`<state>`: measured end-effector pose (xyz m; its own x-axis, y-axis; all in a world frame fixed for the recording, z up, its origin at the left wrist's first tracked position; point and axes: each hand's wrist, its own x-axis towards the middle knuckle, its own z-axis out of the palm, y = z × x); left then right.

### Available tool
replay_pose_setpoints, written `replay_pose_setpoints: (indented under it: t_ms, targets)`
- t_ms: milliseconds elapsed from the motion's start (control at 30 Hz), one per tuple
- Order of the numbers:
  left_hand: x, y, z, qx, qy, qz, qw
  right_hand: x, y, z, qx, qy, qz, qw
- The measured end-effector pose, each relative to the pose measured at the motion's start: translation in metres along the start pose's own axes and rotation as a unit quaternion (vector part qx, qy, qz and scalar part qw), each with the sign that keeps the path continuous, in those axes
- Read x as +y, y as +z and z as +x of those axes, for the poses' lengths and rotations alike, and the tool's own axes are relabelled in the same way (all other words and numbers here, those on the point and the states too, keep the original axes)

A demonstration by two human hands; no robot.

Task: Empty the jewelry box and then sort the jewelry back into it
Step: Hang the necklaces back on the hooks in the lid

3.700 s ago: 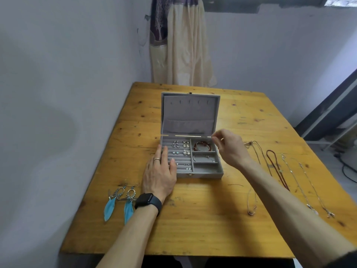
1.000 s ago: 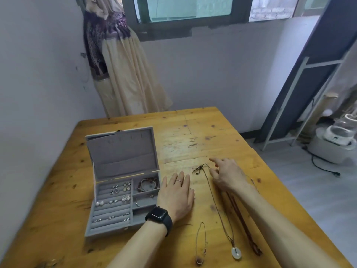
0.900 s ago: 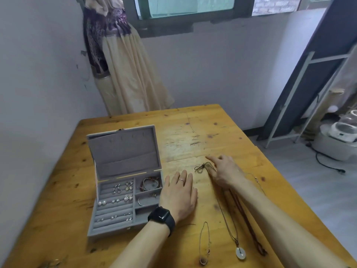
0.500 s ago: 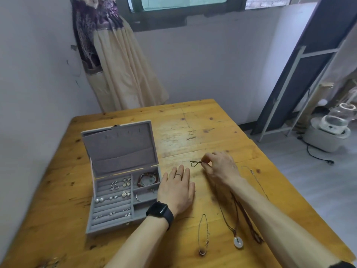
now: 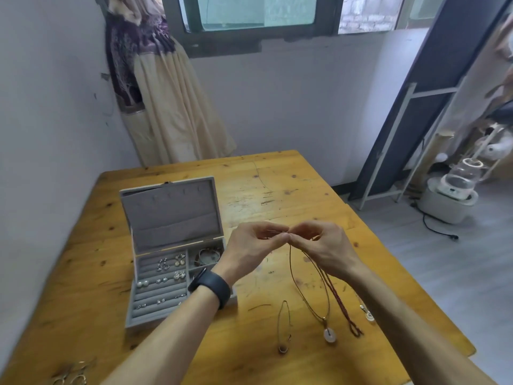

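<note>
The grey jewelry box (image 5: 155,309) stands open on the wooden table (image 5: 277,195), with several earrings (image 5: 169,266) in its ring rows and a bracelet (image 5: 208,255) in a side compartment. My left hand (image 5: 254,247) and my right hand (image 5: 323,245) meet above the table, right of the box. Both pinch the top end of a brown cord necklace (image 5: 298,284). Its cord hangs down to a pale round pendant (image 5: 329,335) lying on the table.
A short chain (image 5: 283,326), a dark red braided cord (image 5: 342,307) and another thin necklace (image 5: 366,311) lie on the table near the front right. Earrings (image 5: 69,377) show at the front left edge. A curtain, a metal rack and an appliance stand beyond the table.
My left hand has lifted off the table and joined my right hand at the cord's end. The necklace's upper part has risen off the table; the pendant still lies there.
</note>
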<state>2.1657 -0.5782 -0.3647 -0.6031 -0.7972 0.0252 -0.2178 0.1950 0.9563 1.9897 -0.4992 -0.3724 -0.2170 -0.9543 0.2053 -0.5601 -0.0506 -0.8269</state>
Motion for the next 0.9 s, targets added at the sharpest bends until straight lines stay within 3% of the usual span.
replay_pose_setpoints:
  t_ms: [200,300,533,767,900]
  targets:
    - [0.039,-0.03,-0.015,0.049,0.041,0.041,0.997,-0.044,0.003,-0.001,-0.015,-0.004,0.072,0.997]
    - [0.063,-0.052,-0.026,0.085,0.068,0.003,0.994,-0.062,0.014,-0.007,-0.046,-0.002,0.125,0.991]
    - [0.1,-0.127,-0.057,0.202,0.059,-0.085,0.974,-0.08,0.054,-0.028,-0.097,-0.004,0.118,0.988]
    - [0.095,-0.194,-0.083,0.284,0.028,-0.024,0.958,-0.088,0.106,-0.035,-0.127,-0.023,0.113,0.985]
    - [0.08,-0.214,-0.092,0.3,0.027,0.03,0.953,-0.091,0.134,-0.032,-0.086,-0.015,0.099,0.991]
